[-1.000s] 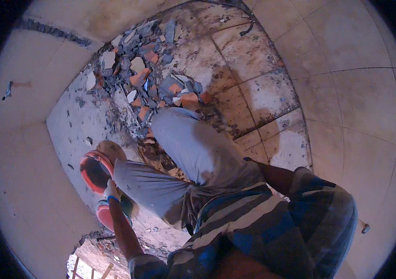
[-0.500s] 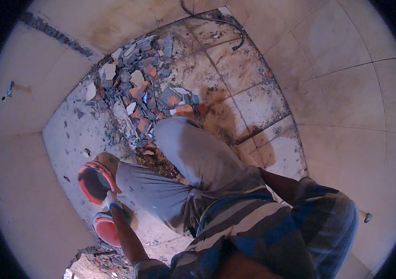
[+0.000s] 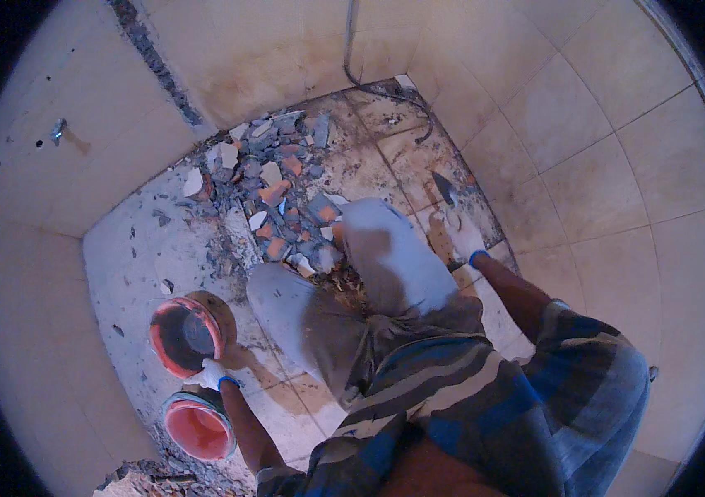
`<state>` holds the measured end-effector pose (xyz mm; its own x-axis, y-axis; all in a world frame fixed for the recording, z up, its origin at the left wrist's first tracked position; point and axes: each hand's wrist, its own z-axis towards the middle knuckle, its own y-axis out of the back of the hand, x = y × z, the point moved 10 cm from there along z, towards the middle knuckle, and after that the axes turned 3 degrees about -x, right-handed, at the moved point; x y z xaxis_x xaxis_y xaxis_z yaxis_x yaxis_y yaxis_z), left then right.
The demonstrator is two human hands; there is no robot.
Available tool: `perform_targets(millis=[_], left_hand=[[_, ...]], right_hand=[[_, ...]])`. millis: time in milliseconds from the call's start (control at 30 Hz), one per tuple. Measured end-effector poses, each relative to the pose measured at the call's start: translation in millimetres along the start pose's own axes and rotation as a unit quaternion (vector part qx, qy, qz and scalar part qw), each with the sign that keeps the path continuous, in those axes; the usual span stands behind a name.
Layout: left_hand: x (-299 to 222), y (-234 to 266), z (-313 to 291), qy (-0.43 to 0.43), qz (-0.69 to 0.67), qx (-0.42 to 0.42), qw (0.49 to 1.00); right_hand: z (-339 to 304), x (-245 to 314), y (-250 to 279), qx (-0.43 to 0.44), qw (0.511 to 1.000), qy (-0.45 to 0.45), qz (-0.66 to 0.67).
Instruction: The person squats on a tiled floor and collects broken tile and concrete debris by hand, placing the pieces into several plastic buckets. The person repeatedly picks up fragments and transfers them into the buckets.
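My left hand [image 3: 210, 374], in a white glove with a blue cuff, is closed on the near rim of a red bucket [image 3: 218, 331] with a grey, dirty inside. A second red bucket [image 3: 200, 427] stands just below it, nearer me. Out to the right, my gloved right hand [image 3: 464, 236] is closed around a trowel, whose dark pointed blade [image 3: 443, 187] points away from me over the stained floor tiles. The trowel's handle is mostly hidden in the glove. Between my hands, beyond my bent knees, lies a heap of broken tile and mortar rubble [image 3: 274, 186].
Tiled walls [image 3: 592, 157] close in the floor on several sides. A dark hose [image 3: 352, 62] hangs into the far corner. On the left wall is a small metal fitting [image 3: 58, 131], and a rough chased groove [image 3: 153, 62] runs down the far wall. More rubble [image 3: 162, 479] lies at the lower left.
My right hand has come out from behind my body with the trowel in it. My left hand still grips the bucket's rim, and my legs and the whole view have shifted.
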<state>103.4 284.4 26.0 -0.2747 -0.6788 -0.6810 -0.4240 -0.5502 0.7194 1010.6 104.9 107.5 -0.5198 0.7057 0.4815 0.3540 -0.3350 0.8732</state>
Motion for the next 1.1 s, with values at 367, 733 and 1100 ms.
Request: perform_targets(millis=[367,733,1100], left_hand=[[14.0,-8.4,42.2,-0.009,0.095,0.015,0.995],[14.7,4.5,49.4,0.006,0.048,0.037,0.998],[2.8,17.9,17.9,0.038,0.010,-0.036,0.999]], right_hand=[[213.1,49.7,-16.8,0.002,0.996,-0.025,-0.083],[410.1,20.1,-46.4,-0.003,0.992,-0.065,-0.111],[419.3,-42.3,-68.6,0.075,0.990,0.071,-0.092]])
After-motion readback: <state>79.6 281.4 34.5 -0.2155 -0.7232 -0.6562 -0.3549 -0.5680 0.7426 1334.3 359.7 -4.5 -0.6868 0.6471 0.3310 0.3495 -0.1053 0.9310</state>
